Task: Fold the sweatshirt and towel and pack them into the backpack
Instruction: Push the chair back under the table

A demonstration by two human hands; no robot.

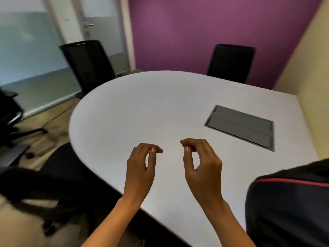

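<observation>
Room: we see a small meeting room with a purple wall [195, 32] across the top of the frame and frosted glass panels [26, 50] at upper left.
Surface: a white table [142, 107] with a rounded end fills the middle of the frame; a grey cable hatch [239, 127] is set flush into it at centre right.
Seating: one black chair [89, 65] stands at upper left and a second black chair [231, 63] at upper right, both beyond the far edge of the table. A third, blurred chair [53, 184] is at lower left.
Left hand [142, 168]: raised over the near part of the table at lower centre, fingers curled so the tips meet the thumb, nothing between them.
Right hand [203, 163]: just beside the left hand and apart from it, in the same empty pinch.
Black bundle [288, 207]: dark fabric with a red stripe, at lower right on the near table edge. We cannot tell whether it is the backpack or the sweatshirt.
Towel: not in view.
Sweatshirt and backpack: neither is plainly in view, unless the black bundle is one of them.
Step in hand: we judge that folding has not begun, since no cloth is spread on the table and neither hand holds anything.
Next move: we judge that it calls for turning toward the lower right, loosening the fingers and taking hold of the black bundle. A garment should then be laid flat on the open table between the hands and the cable hatch.
</observation>
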